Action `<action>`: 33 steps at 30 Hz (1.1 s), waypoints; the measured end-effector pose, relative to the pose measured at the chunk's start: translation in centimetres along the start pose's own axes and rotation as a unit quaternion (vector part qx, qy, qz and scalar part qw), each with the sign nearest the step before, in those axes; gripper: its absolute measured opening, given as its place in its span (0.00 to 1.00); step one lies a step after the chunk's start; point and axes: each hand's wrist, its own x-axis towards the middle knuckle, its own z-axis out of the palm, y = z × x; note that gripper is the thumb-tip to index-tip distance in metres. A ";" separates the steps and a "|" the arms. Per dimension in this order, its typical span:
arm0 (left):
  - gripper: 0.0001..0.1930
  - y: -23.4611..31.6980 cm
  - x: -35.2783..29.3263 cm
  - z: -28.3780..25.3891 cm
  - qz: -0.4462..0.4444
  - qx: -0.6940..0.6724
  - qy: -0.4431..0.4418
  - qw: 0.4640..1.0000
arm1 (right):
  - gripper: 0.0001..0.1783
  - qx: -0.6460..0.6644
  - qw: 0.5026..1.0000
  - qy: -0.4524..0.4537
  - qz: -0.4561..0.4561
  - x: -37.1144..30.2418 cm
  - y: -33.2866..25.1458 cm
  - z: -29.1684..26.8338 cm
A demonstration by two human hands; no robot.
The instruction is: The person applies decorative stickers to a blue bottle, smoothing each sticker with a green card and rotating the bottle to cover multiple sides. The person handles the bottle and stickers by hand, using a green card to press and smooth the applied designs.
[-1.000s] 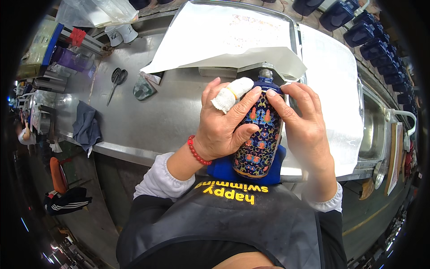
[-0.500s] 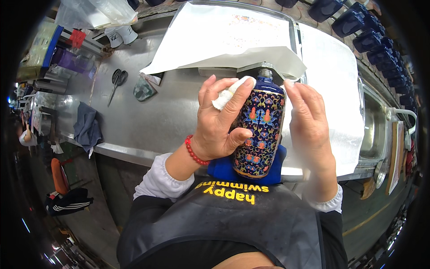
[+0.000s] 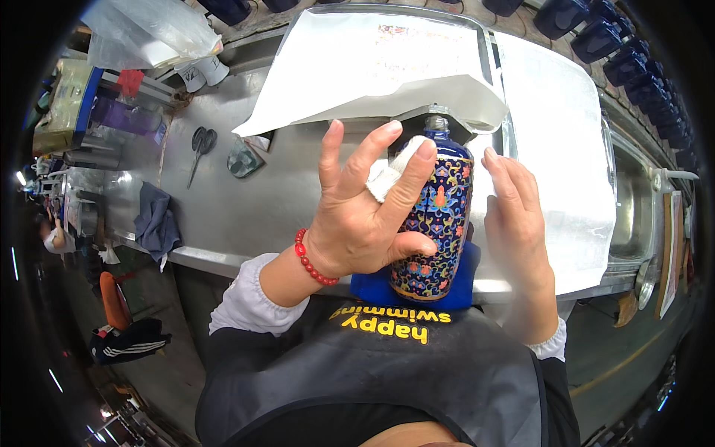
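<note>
A dark blue glass bottle [image 3: 445,216] with a colourful floral pattern points its bare neck away from me. Its base rests at the blue cloth [image 3: 456,277] by the counter's near edge. My left hand [image 3: 354,223], wearing a red bead bracelet, is at the bottle's left side with its fingers spread. A folded white cloth [image 3: 389,175] is held under its index finger, against the bottle's shoulder, while the thumb lies over the pattern lower down. On the other side my right hand [image 3: 519,223] is open, fingers stretched out, a small gap from the bottle.
Past the bottle, a white sheet [image 3: 328,71] with colourful printed bits covers a tray. Scissors [image 3: 199,149] and a dark green scraper-like piece [image 3: 243,158] lie on the metal counter [image 3: 216,216]. A grey rag [image 3: 156,220] hangs at its edge. Blue bottles [image 3: 596,41] stand far right, near a sink [image 3: 633,201].
My left hand's middle, ring and little fingers have spread outward from the bottle. My right hand has moved slightly down and away from the bottle's shoulder.
</note>
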 end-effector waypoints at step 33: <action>0.31 -1.1 -0.7 0.9 -0.045 -0.075 0.060 0.994 | 0.34 0.027 0.997 0.013 0.064 -2.9 0.6 -1.5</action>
